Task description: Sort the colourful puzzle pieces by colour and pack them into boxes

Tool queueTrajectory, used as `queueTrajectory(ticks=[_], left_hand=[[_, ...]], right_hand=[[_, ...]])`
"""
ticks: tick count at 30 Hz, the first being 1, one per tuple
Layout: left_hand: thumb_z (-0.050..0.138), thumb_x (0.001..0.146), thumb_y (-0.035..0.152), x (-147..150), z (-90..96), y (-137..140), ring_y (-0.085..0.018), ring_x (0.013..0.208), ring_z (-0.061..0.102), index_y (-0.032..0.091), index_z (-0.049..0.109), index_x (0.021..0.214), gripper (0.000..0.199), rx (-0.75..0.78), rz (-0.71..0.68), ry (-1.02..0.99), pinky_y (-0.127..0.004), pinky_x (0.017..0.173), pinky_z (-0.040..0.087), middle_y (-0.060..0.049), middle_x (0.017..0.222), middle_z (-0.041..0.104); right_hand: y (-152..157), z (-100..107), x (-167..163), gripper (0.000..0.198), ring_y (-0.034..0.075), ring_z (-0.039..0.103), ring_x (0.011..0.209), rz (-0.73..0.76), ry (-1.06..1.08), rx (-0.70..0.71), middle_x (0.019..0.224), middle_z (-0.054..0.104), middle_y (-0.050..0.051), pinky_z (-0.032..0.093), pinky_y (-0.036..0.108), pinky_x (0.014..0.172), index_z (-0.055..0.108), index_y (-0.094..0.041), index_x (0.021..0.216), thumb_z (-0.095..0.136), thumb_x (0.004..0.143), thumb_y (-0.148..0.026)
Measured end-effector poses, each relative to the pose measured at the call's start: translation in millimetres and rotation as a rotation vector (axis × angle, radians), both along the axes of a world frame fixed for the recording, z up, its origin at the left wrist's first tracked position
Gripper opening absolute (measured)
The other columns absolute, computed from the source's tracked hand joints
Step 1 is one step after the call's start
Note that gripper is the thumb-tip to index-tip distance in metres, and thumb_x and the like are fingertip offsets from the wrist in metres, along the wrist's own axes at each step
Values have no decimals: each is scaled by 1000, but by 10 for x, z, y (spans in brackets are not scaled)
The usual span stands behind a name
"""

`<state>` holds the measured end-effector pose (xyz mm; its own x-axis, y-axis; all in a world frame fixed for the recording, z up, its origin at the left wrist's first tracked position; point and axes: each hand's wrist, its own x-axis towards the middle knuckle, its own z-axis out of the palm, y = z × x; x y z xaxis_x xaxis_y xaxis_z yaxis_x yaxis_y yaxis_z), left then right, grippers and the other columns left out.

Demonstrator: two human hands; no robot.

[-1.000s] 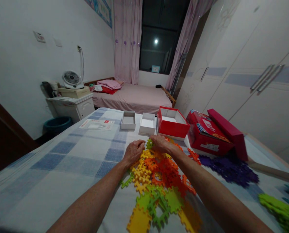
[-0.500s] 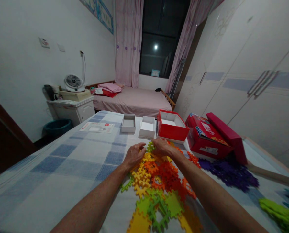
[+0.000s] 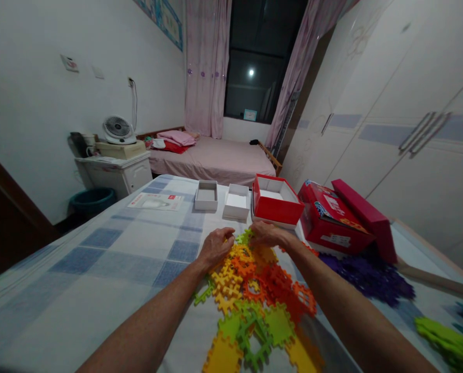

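My left hand [image 3: 217,245] is over the left edge of a pile of toothed plastic building pieces, its fingers bent and thumb and forefinger apart, with nothing visible between them. To its right, my right hand [image 3: 268,234] has its fingers closed at a light green toothed piece [image 3: 244,237]. Part of that piece is hidden by the fingers. Yellow pieces [image 3: 228,280] and orange-red pieces [image 3: 272,282] lie heaped below both hands. Nearer to me are green pieces [image 3: 280,325] and flat yellow-orange pieces [image 3: 222,357].
A grey-white box [image 3: 206,206], a white box [image 3: 236,209] and an open red box [image 3: 276,211] stand behind the pile. At right are a red carton [image 3: 332,228], a leaning red lid [image 3: 367,217], purple pieces [image 3: 371,280] and lime pieces [image 3: 445,336]. A printed card [image 3: 155,202] lies at left.
My right hand has shifted slightly right, and the light green piece has moved a little with it. The left hand has stayed nearly in place.
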<state>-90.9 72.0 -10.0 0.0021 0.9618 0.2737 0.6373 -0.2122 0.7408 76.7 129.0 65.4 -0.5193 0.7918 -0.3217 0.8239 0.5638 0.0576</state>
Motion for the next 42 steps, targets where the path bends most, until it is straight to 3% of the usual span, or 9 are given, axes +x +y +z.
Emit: queueTrajectory(ticks=[4,13,17,20,23,26,30,37,42], left_hand=[[51,78,24,4,32,-13,-18,95,65,18,67,107,33,-7,-17,23,-26,88,47,-4,98,72],[49,79,23,21,26,-23,-18,97,64,15,67,107,34,3,-19,36,-27,90,47,-7,103,71],[48,81,24,11,19,-15,-18,101,63,15,67,107,34,-14,-13,25,-26,91,47,-7,108,69],[48,81,26,0,18,-16,-19,102,63,16,67,108,35,-34,-15,21,-28,92,47,-7,109,69],[48,81,27,-5,28,-24,-19,102,63,15,66,109,36,-50,-29,19,-29,94,45,-7,109,69],[47,80,28,-5,38,-31,-19,101,63,16,66,111,38,-67,-32,12,-29,94,46,-7,107,70],[46,80,31,-12,27,-25,-20,100,63,16,65,111,40,-78,-36,12,-29,92,46,-5,104,71],[45,79,35,-27,18,-9,-19,98,64,16,65,110,42,-60,-44,38,-29,92,46,-6,106,70],[44,78,42,-38,36,-27,-21,97,64,16,65,110,46,-61,-76,44,-30,92,46,-6,107,70]], right_hand=[[-32,-30,-73,48,27,59,99,-45,7,37,116,59,15,46,32,72,56,-16,116,64,69,-22],[-79,-30,-83,46,31,52,109,-102,81,64,118,57,16,43,33,78,58,-15,106,72,63,-26],[-197,61,202,27,21,56,96,-161,217,159,107,60,13,40,26,73,52,-14,109,49,85,-27],[-466,225,555,28,16,55,78,-233,436,198,93,60,9,39,24,66,51,-13,105,32,93,-30],[-973,310,854,26,15,53,76,-185,667,43,90,58,4,42,25,68,52,-18,101,37,92,-37],[-1561,216,972,23,16,54,87,-124,655,-167,99,57,4,45,28,79,53,-21,101,39,91,-36],[-2030,-62,897,22,22,47,109,-174,623,-81,118,52,9,39,41,97,51,-21,107,44,88,-30],[-2122,-322,729,22,23,50,100,-173,732,78,105,55,10,43,40,90,49,-21,97,44,79,-11],[-2226,-337,854,24,18,56,91,-317,898,114,99,58,5,47,31,82,44,-23,107,40,84,-18]])
